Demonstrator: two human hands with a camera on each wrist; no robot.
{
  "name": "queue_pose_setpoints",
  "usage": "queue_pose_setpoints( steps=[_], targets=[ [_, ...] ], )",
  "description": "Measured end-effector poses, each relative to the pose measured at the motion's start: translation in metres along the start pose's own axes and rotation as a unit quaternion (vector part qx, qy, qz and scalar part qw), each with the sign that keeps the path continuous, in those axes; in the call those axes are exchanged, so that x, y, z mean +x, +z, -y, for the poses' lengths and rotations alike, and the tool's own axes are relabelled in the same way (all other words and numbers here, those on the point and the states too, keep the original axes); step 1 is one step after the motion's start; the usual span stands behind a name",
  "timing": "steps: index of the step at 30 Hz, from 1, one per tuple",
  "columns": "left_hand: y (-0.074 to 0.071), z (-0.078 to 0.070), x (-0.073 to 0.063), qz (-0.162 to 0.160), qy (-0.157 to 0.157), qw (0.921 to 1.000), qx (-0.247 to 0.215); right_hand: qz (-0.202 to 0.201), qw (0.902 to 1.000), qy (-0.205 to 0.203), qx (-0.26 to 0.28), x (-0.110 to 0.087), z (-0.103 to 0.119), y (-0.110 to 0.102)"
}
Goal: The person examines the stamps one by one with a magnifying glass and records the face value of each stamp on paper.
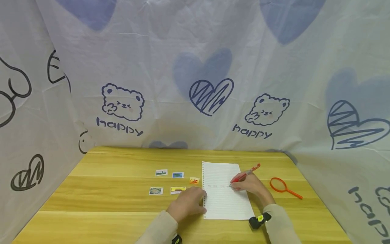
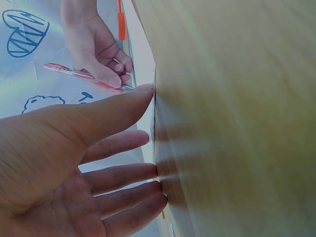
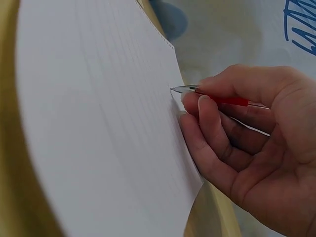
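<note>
A red pen (image 1: 250, 172) is pinched between the thumb and fingers of my right hand (image 1: 251, 185), its tip at the lined sheet of paper (image 1: 225, 206). Faint writing runs across the sheet's middle, ending near the tip. In the right wrist view the metal tip of the pen (image 3: 224, 100) meets the page and the other fingers curl beneath. My left hand (image 1: 189, 202) rests at the sheet's punched left edge, thumb and fingertips touching there. The left wrist view shows the fingers of the left hand (image 2: 79, 163) nearly straight, with nothing gripped.
Several small picture stamps lie left of the sheet, among them a yellow and red stamp (image 1: 194, 180) and a blue stamp (image 1: 178, 175). An orange magnifying glass (image 1: 294, 194) lies right of my right hand. A printed cloth (image 1: 164, 101) hangs behind the wooden table (image 1: 100, 196).
</note>
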State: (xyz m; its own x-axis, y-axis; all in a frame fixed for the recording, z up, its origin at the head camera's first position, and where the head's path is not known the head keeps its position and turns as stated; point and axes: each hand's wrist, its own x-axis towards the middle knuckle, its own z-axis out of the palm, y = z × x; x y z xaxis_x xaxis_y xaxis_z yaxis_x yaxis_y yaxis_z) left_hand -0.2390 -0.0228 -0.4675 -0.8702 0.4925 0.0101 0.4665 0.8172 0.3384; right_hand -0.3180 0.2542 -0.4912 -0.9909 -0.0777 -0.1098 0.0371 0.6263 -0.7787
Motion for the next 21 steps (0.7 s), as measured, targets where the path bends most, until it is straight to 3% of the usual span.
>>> queue_pose_setpoints(
  steps=[8, 21],
  targets=[
    [-0.0004, 0.0003, 0.0010, 0.007, -0.003, 1.0000, -0.005, -0.006, 0.9997, 0.006, 0.025, 0.0028, -0.0020, 0.0016],
    [-0.0001, 0.0010, 0.0008, 0.003, 0.003, 1.0000, -0.005, 0.003, 0.9999, 0.002, 0.013, 0.0014, 0.0017, 0.0017]
  ],
)
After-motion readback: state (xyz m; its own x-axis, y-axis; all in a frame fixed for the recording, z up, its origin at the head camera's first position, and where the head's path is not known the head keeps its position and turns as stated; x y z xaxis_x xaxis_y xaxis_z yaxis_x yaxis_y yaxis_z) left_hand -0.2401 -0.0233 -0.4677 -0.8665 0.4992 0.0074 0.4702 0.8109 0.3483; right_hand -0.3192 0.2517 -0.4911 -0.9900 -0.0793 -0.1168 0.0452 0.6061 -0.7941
